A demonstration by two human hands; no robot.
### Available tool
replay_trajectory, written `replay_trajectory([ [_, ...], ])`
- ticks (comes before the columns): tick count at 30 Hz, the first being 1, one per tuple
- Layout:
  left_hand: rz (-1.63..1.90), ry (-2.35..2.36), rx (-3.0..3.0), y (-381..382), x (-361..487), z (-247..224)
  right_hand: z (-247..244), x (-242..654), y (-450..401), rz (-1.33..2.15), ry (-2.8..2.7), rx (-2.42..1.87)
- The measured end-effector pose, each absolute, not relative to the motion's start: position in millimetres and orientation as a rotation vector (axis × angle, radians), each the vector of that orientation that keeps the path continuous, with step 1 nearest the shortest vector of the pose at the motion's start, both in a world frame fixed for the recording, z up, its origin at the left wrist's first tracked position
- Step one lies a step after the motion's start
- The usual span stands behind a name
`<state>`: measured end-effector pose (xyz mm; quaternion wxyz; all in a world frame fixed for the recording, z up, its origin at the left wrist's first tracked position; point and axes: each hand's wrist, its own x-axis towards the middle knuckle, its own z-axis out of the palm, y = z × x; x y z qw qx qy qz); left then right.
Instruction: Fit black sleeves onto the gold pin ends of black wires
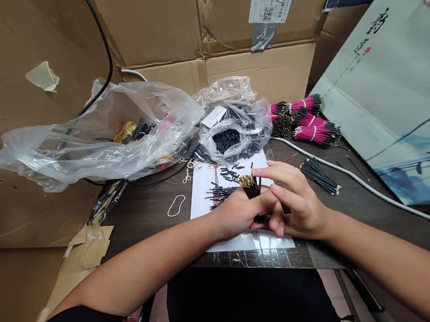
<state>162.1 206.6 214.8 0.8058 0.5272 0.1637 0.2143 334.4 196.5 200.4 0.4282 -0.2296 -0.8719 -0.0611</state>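
Note:
My left hand [240, 212] is closed around an upright bundle of thin black wires [251, 190]. Gold metal terminals [245, 180] stick out at the bundle's top. My right hand [298, 197] meets it from the right, with index finger and thumb at the bundle's right edge around a slim black sleeve [260, 184]. Its other fingers curl against the left hand, and the lower part of the bundle is mostly hidden. Loose short black sleeves [229, 174] and a row of dark pieces [222, 194] lie on a white paper sheet [201, 205] beneath and behind the hands.
Behind the paper sits an open clear bag [225, 138] of black sleeves. A crumpled plastic bag [89, 146] lies left. Bundled pink wires [313, 131] and a black wire bundle [320, 175] are right, near a white cable [344, 169]. A rubber band [176, 205] rests left. Cardboard [147, 21] encloses the back.

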Motion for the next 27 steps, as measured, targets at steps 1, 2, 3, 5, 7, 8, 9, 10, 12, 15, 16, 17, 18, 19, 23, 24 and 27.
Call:
replay_trajectory([
  [1,0.464,0.343,1.134,206,162,215,200,334,197,-0.150,-2.174,-0.570],
  [2,0.478,0.339,1.133,206,163,214,200,334,197,-0.149,-2.170,-0.567],
  [3,0.495,0.333,1.129,205,163,214,200,334,197,-0.148,-2.164,-0.566],
  [5,0.512,0.329,1.115,205,164,212,201,334,197,-0.133,-2.150,-0.569],
  [7,0.493,0.317,1.086,205,164,212,203,335,196,-0.099,-2.157,-0.572],
  [8,0.489,0.311,1.067,205,164,212,205,335,195,-0.073,-2.163,-0.571],
  [9,0.500,0.305,1.046,206,164,214,207,335,195,-0.040,-2.160,-0.573],
  [10,0.523,0.298,1.022,206,164,216,209,336,194,-0.009,-2.144,-0.585],
  [12,0.554,0.288,0.983,206,163,220,213,338,192,0.028,-2.075,-0.637],
  [15,0.478,0.268,0.940,206,160,224,218,342,192,0.009,-1.970,-0.746],
  [16,0.434,0.256,0.923,206,160,225,220,343,192,-0.016,-1.947,-0.769],
  [17,0.391,0.244,0.906,206,159,225,221,344,193,-0.042,-1.931,-0.784],
  [18,0.355,0.237,0.886,206,158,225,223,345,193,-0.070,-1.922,-0.791],
  [19,0.328,0.238,0.866,206,158,225,224,345,193,-0.097,-1.922,-0.791],
  [23,0.270,0.294,0.794,208,155,226,229,346,191,-0.134,-1.954,-0.777],
  [24,0.247,0.302,0.786,208,154,227,230,346,190,-0.141,-1.954,-0.778],
  [27,0.183,0.318,0.774,208,151,226,230,346,189,-0.172,-1.966,-0.793],
])
